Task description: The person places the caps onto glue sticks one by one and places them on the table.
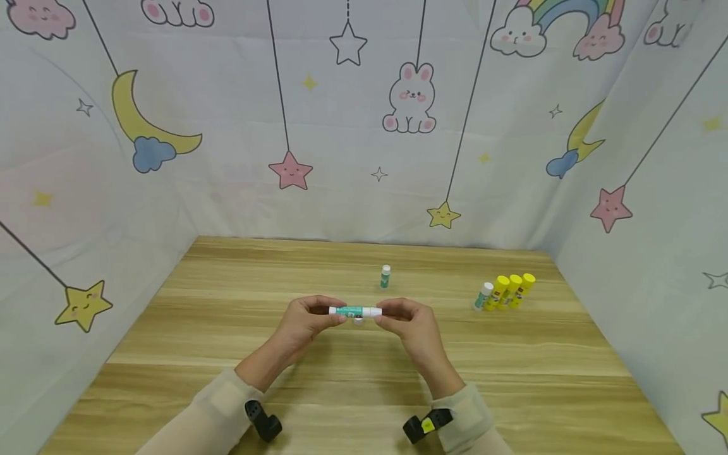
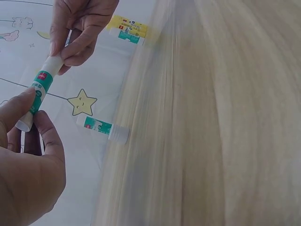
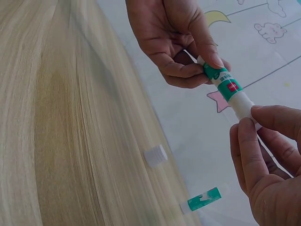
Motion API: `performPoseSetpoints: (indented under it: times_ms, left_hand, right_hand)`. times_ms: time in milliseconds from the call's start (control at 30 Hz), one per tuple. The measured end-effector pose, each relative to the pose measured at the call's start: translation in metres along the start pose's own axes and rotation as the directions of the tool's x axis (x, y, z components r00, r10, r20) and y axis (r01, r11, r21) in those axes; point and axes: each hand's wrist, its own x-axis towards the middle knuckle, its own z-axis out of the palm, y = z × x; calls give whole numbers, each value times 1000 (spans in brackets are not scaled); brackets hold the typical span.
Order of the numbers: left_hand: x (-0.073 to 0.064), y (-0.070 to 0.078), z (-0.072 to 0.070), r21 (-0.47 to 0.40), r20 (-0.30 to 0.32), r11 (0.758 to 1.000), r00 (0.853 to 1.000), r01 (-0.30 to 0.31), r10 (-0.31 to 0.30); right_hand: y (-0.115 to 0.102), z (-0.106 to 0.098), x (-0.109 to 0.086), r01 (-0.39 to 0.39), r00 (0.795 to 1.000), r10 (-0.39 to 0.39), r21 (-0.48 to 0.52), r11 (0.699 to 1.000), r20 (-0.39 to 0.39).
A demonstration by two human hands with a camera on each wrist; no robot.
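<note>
A green-and-white glue stick (image 1: 351, 311) is held level between both hands above the table. My left hand (image 1: 304, 322) pinches its green end between thumb and fingers, and my right hand (image 1: 412, 322) pinches the white end, whose tip the fingers cover. In the right wrist view a loose white cap (image 3: 155, 156) rests on the tabletop beneath the hands; the held stick partly hides it in the head view. Farther back, a second green-and-white glue stick (image 1: 385, 277) stands upright.
At the back right, another green-and-white glue stick (image 1: 483, 296) stands beside a row of yellow glue sticks (image 1: 498, 292). The wood-grain table (image 1: 273, 268) meets white printed cloth (image 1: 352, 208) at its back and sides.
</note>
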Motion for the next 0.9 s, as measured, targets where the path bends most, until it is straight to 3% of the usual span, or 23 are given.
performPoseSetpoints:
  times_ms: [900]
  left_hand:
    - [-3,1,6,27,17,999,1000,-18,18]
  right_hand:
    - [-5,3,-2,1,1000,-1,-15,1000,27]
